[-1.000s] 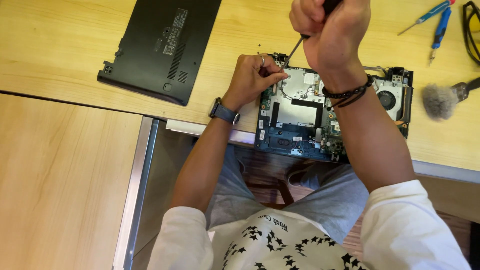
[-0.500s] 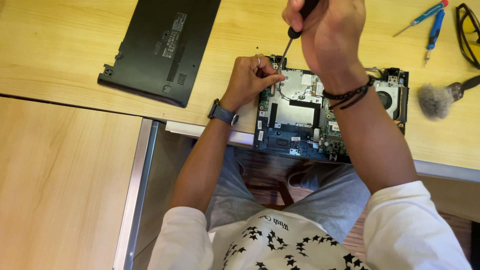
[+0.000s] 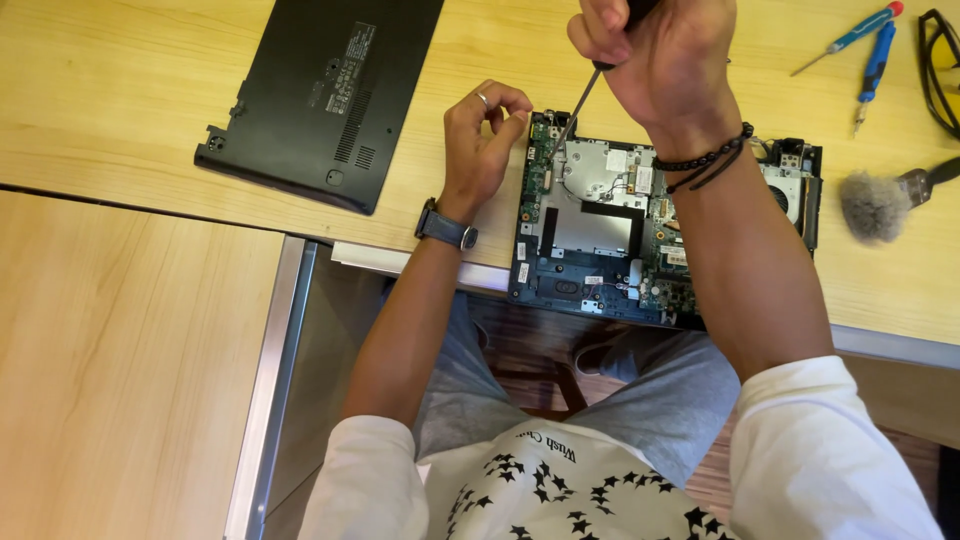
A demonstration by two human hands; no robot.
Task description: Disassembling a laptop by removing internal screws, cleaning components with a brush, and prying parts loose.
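An opened laptop base (image 3: 600, 240) lies on the wooden table, its circuit board and metal plates exposed. My right hand (image 3: 660, 60) grips a black-handled screwdriver (image 3: 580, 105) whose tip points down at the board's upper left corner. My left hand (image 3: 485, 135) hovers just left of that corner, fingers pinched together, a ring on one finger and a watch on the wrist; whether it holds anything small I cannot see.
The detached black bottom cover (image 3: 320, 100) lies at the upper left. Two blue-handled screwdrivers (image 3: 865, 50), dark-framed glasses (image 3: 940, 70) and a grey dusting brush (image 3: 880, 205) sit at the right. The table's front edge (image 3: 400, 262) runs above my lap.
My left hand has lifted off the laptop's corner and moved slightly left. My right hand with the screwdriver has shifted a little left and up in the view.
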